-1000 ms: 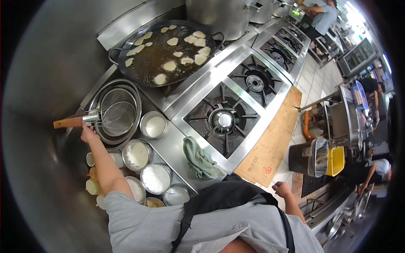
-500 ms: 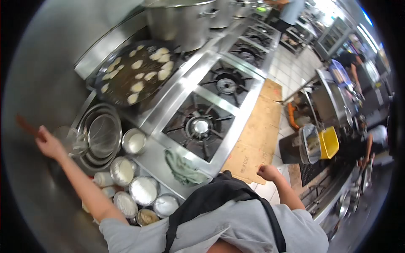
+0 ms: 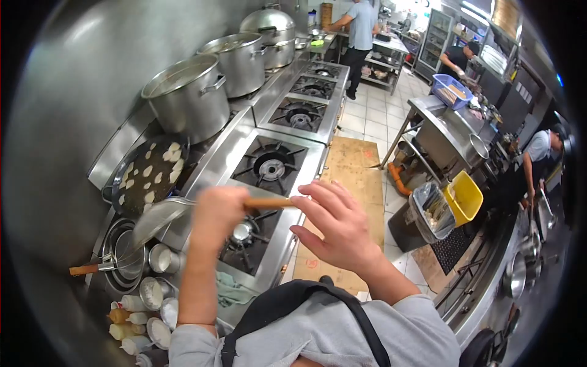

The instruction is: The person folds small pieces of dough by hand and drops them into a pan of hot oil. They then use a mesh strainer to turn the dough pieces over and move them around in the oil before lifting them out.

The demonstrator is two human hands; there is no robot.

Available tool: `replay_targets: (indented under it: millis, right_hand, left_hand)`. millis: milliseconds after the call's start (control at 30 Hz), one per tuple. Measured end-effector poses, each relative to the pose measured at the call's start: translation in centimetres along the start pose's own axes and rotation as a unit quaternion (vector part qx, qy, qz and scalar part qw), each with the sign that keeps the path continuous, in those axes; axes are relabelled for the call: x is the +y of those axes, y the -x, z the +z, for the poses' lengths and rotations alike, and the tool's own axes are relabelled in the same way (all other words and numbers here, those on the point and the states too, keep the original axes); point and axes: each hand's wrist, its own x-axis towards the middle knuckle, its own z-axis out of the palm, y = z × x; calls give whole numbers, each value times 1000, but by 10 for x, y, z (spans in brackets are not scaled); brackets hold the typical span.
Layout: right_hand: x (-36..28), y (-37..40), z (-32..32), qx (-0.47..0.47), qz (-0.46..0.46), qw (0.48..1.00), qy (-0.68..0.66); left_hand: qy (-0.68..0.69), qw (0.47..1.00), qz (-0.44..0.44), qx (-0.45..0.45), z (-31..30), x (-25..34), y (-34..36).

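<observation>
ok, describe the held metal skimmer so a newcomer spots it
Start at the long steel stove range. Over its nearest burner, the left hand grips a round metal skimmer with a wooden handle. Unlike the similar strainer resting in nested bowls, it is airborne.

Part of the wooden handle (image 3: 269, 203) is hidden inside the left hand (image 3: 219, 215). The utensil head (image 3: 160, 219) beyond that fist is blurred; surface detail indiscernible.

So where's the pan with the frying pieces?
Head view, left side: the frying pan sits between the steel pot beyond it and the nested bowls nearer the person.
</observation>
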Motion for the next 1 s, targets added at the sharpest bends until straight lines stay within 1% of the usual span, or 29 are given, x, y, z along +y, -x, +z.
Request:
replay_targets:
  millis: [33, 67, 100, 133, 200, 233, 267, 333, 367, 400, 433, 467, 533, 567, 600, 667, 700, 733, 800, 833, 900, 967, 1000]
  right_hand:
    - [23, 16, 4, -42, 6, 999, -1]
    - [39, 32, 1, -37, 4, 999, 1]
    - [51, 51, -4, -213, 133, 968, -12]
    - [64, 74, -8, -380, 258, 888, -25]
    - [101, 131, -4, -334, 279, 899, -44]
    - [113, 154, -7, -340, 322, 881, -58]
    - [123, 179, -11, -348, 366, 860, -75]
    - [147, 244, -3, -343, 463, 811, -100]
    - [156, 275, 0, -345, 463, 810, -103]
    - [162, 303, 3, -306, 567, 742, -184]
    - [165, 319, 3, -261, 660, 655, -260]
    - [166, 325, -1, -268, 661, 651, -261]
    - [171, 328, -3, -158, 745, 522, -384]
    - [176, 325, -4, -158, 746, 522, -382]
    - [184, 322, -2, -156, 745, 525, -380]
    - [196, 317, 7, -134, 727, 539, -404]
    - [199, 305, 9, -134, 707, 566, -402]
    - [203, 291, 13, -130, 706, 569, -402]
    - [207, 261, 18, -116, 687, 585, -414]
    - [204, 246, 22, -117, 686, 586, -415]
    - [204, 211, 26, -84, 658, 610, -434]
    - [201, 178, 32, -62, 636, 645, -419]
    - [196, 155, 30, -61, 626, 648, -431]
  left_hand:
    - [6, 998, 23, -51, 26, 23, -7]
    - [11, 994, 46, -103, 49, 46, -14]
    - [45, 991, 78, -103, 74, 67, -21]
    - [79, 985, 111, -104, 93, 87, -27]
    - [101, 974, 189, -68, 113, 121, -36]
    - [138, 966, 214, 33, 118, 138, -40]
    - [138, 967, 212, 33, 110, 150, -49]
    - [245, 945, 206, 62, 69, 174, -66]
    - [242, 940, 207, 121, 42, 184, -74]
    - [277, 919, 213, 182, 20, 192, -80]
    - [304, 898, 223, 228, -2, 201, -85]
    - [337, 883, 228, 232, -28, 210, -88]
    - [378, 844, 250, 287, -49, 229, -89]
    - [387, 822, 268, 321, -54, 238, -89]
    - [387, 820, 270, 324, -65, 249, -89]
    - [381, 832, 281, 288, -86, 267, -86]
    - [413, 776, 327, 348, -68, 262, -90]
    - [412, 774, 332, 349, -69, 262, -79]
    - [394, 823, 252, 321, -80, 264, -55]
    - [392, 824, 252, 322, -83, 261, -45]
    - [386, 832, 269, 294, -88, 253, -29]
    - [366, 837, 264, 309, -89, 243, -9]
    - [346, 842, 262, 321, -89, 235, 6]
